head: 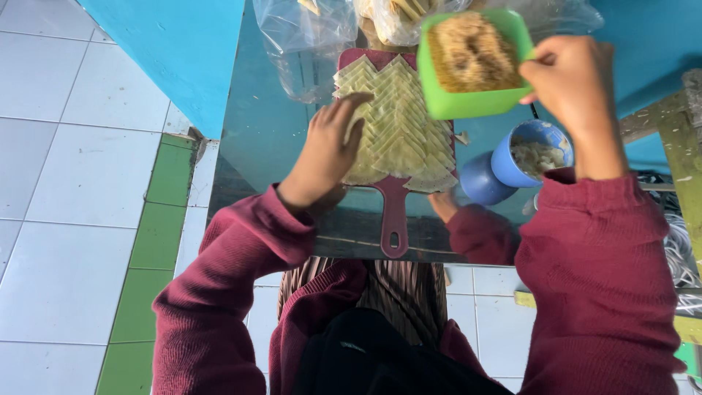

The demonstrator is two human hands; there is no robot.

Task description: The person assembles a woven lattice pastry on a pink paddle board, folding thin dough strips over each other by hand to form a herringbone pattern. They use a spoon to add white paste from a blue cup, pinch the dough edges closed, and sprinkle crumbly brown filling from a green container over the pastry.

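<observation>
A dark red cutting board (pixel 395 219) with a handle lies on a glass table top (pixel 263 139). Pale yellow dough wrappers (pixel 398 121) cover it in overlapping rows. My left hand (pixel 329 150) rests flat on the left edge of the wrappers, fingers spread, holding nothing. My right hand (pixel 567 84) grips the right rim of a green square container (pixel 468 106) filled with brown shredded filling (pixel 472 51), held above the board's upper right corner.
A small blue cup (pixel 512 161) with white paste stands right of the board, mirrored in the glass. Clear plastic bags (pixel 307 44) lie at the table's far end. A turquoise wall is behind, white and green floor tiles at left, a wooden frame at right.
</observation>
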